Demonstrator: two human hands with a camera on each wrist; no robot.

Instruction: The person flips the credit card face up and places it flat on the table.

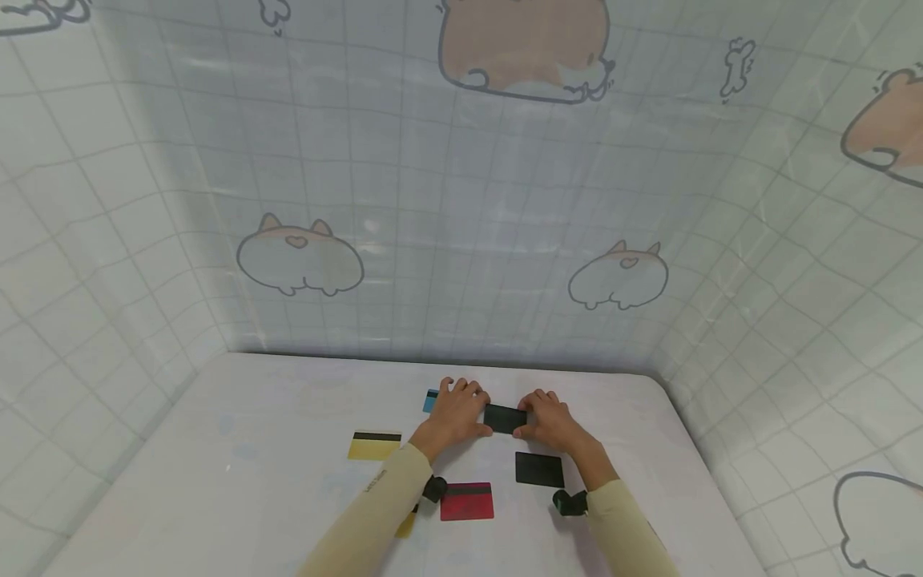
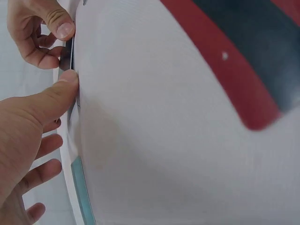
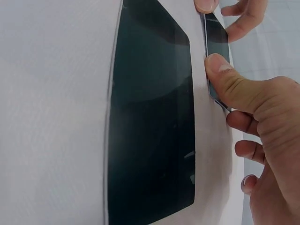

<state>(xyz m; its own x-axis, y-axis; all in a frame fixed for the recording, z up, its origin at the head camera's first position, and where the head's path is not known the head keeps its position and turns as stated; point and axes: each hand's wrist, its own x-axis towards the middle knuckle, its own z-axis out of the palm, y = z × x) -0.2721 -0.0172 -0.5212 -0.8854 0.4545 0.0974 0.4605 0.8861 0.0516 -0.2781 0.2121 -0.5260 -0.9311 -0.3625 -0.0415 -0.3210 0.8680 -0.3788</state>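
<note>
Black card is pinched by right hand and left hand, second dark card near, blue card part-hidden

From above, the head view is facing forward and down over the whole width of the counter, while both wrist views, turned sideways, are looking forward across it, low and close, sharing one dark card.

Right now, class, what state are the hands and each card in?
Left hand: pinching far black card
Right hand: pinching far black card
Far black card: held
Near black card: lying flat
Red card: flat, stripe up
Left yellow card: flat, stripe up
Other yellow card: mostly hidden
Blue card: partly hidden
</note>
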